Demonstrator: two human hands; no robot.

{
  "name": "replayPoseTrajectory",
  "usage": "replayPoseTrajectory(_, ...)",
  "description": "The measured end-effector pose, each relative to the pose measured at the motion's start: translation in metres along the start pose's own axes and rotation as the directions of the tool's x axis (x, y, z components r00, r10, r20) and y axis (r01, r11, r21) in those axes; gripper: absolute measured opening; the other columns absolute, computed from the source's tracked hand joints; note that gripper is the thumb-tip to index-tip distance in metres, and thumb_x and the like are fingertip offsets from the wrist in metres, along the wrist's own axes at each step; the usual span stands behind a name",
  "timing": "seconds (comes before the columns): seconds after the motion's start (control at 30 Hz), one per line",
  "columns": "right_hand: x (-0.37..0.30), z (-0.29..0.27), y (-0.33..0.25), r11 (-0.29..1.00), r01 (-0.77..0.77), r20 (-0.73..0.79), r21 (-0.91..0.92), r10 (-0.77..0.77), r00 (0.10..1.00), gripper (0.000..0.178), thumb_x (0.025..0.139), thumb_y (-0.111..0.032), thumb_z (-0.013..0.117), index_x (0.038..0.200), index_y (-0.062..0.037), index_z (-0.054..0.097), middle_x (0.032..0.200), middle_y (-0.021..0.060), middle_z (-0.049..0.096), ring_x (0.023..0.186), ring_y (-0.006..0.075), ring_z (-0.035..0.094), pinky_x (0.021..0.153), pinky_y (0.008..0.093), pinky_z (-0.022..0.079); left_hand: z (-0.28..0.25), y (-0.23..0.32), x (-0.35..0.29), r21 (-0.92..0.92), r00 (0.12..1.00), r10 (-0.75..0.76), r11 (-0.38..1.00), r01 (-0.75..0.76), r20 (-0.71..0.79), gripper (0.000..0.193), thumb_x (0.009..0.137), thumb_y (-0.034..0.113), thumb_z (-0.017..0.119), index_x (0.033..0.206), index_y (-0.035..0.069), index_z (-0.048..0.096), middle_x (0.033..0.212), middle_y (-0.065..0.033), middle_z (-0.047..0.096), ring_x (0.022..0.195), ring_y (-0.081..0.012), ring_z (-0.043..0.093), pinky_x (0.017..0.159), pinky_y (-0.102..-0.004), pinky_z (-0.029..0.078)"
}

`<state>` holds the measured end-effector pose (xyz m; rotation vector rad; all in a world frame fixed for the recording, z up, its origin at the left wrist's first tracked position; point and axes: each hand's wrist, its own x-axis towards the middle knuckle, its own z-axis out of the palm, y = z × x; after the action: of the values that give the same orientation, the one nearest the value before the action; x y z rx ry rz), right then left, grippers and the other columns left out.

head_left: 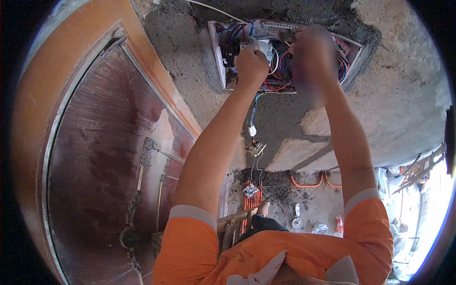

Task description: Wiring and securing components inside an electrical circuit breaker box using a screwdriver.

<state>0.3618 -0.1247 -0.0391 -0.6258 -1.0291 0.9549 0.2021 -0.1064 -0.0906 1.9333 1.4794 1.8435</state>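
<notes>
At the open wall box [217, 59], had the left hand [253, 66] raised over the left half and the right hand [313, 66] over the right half. Saw the box sunk in the plastered wall [342, 118], long axis running left to right, open face turned toward the wearer. Saw the left fingers curled by a pale block [262, 49] inside the box, tips hidden; could not tell whether clamped on it. Could not tell the state of the right fingers either, with the whole hand blurred. Noticed a short dark piece [288, 36] beside that hand near the box's top edge, lying roughly crosswise, too indistinct to name. Made out a pale cable [213, 8] slanting down to the right across the box's top edge, with its end hard to trace. Saw bundled red and blue wires [283, 66] between the hands, partly covered by them. Below the box, saw a white connector [252, 130] hanging on thin wires; left of the box, a reddish door [95, 142], cut off by the dark fisheye rim.
</notes>
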Motion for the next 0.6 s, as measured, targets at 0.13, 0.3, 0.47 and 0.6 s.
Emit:
replayPoseTrajectory(0.13, 0.007, 0.009, -0.019, 0.964, 0.003, 0.033, -0.266, 0.006, 0.999, 0.015, 0.077, -0.008, 0.064, 0.090, 0.0013, 0.063, 0.077, 0.0083, 0.064, 0.060, 0.0166, 0.063, 0.055, 0.0288, 0.057, 0.009, 0.009, -0.003, 0.022, 0.982, -0.135, 0.991, 0.134, 0.128, 0.019, 0.078, 0.010, 0.053, 0.082, -0.003, 0.066, 0.078, -0.0248, 0.063, 0.078, -0.0403, 0.062, 0.072, -0.0453, 0.049)
replayPoseTrajectory(0.3, 0.002, 0.019, -0.025, 0.919, 0.128, 0.087, -0.373, -0.102, 0.991, 0.015, 0.076, -0.008, 0.065, 0.088, 0.0006, 0.064, 0.075, 0.0070, 0.063, 0.060, 0.0146, 0.063, 0.054, 0.0276, 0.056, 0.016, 0.020, 0.003, -0.047, 0.990, -0.067, 0.996, 0.073, 0.123, 0.018, 0.077, 0.008, 0.051, 0.075, -0.004, 0.064, 0.074, -0.0261, 0.062, 0.076, -0.0415, 0.062, 0.070, -0.0478, 0.048)
replayPoseTrajectory(0.47, -0.004, 0.016, -0.007, 0.995, 0.051, -0.016, -0.089, -0.052, 0.999, 0.018, 0.075, -0.011, 0.066, 0.089, 0.0003, 0.066, 0.068, 0.0043, 0.062, 0.061, 0.0119, 0.062, 0.055, 0.0270, 0.056, 0.008, 0.007, 0.008, -0.134, 0.995, -0.081, 0.987, 0.088, 0.061, 0.015, 0.072, 0.006, 0.050, 0.070, -0.004, 0.062, 0.070, -0.0270, 0.059, 0.070, -0.0434, 0.059, 0.063, -0.0495, 0.045)
replayPoseTrajectory(0.6, -0.036, 0.037, -0.022, 0.740, 0.246, 0.156, -0.626, -0.190, 0.969, 0.021, 0.073, -0.012, 0.067, 0.091, -0.0029, 0.068, 0.068, 0.0034, 0.063, 0.059, 0.0073, 0.059, 0.056, 0.0243, 0.050, 0.001, 0.012, -0.002, -0.163, 0.978, -0.065, 0.982, 0.098, 0.198, 0.016, 0.072, 0.008, 0.051, 0.070, -0.004, 0.061, 0.070, -0.0274, 0.059, 0.071, -0.0434, 0.059, 0.063, -0.0494, 0.045)
